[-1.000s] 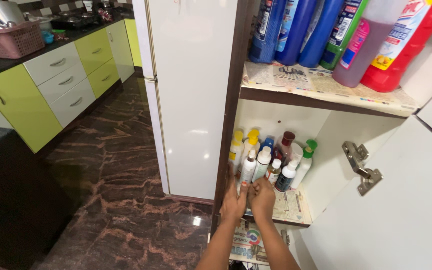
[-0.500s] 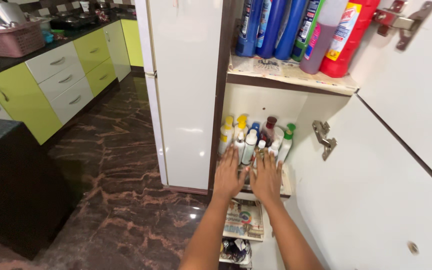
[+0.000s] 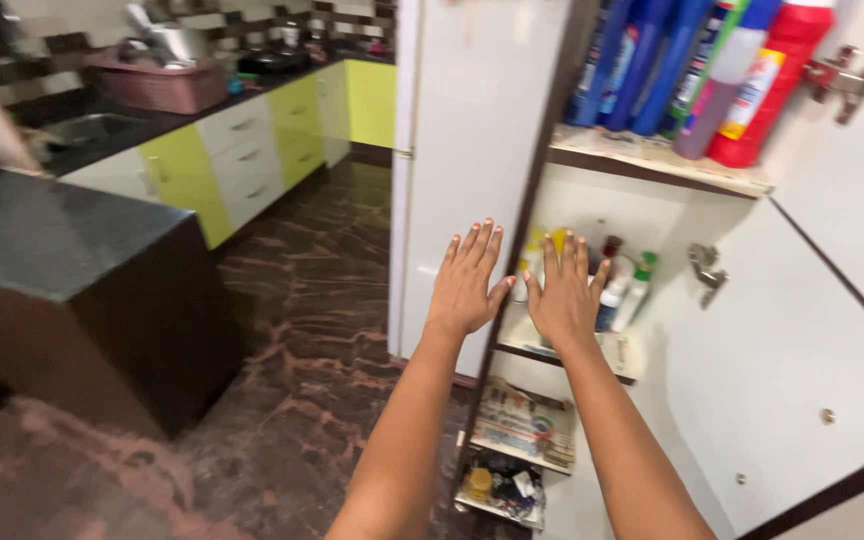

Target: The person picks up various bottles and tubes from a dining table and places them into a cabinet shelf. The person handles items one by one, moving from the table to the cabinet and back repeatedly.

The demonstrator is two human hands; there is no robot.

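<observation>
Both hands have lifted off the small bottles (image 3: 620,285) and pulled back; those bottles stand on the middle shelf (image 3: 617,352) at frame centre-right, partly hidden. Left hand (image 3: 467,283) and right hand (image 3: 564,295) hover side by side in front, fingers spread, holding nothing (palms facing away). Tall cleaner bottles (image 3: 692,70) line the upper shelf, upper right. Open cupboard door (image 3: 802,370) at right.

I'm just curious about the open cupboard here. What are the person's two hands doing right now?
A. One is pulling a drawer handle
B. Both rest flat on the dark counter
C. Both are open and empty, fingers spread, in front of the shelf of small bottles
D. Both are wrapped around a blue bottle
C: the left hand and right hand are spread open holding nothing, raised before the small bottles.
</observation>
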